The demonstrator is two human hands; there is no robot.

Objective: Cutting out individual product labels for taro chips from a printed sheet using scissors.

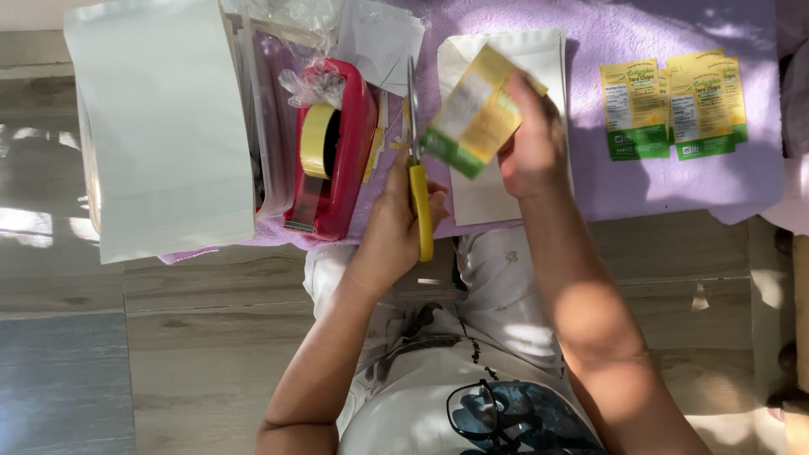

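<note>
A tall stack of white pouches [160, 126] stands at the far left on the lilac cloth [640, 34], and just beside it a red tape dispenser [337, 152] carries a roll of yellowish tape [313, 139] (some crumpled clear plastic lies over its top end). Next comes the left hand [392, 223], closed around the yellow handles of the scissors [418, 168], whose blades point away from the person and meet the left edge of a yellow and green label [472, 114]. The right hand [531, 147] pinches that label by its right side, fingers curled shut on it, holding it tilted above a flat white pouch [506, 67]. Well apart at the right, several cut labels [674, 105] lie overlapping on the cloth.
</note>
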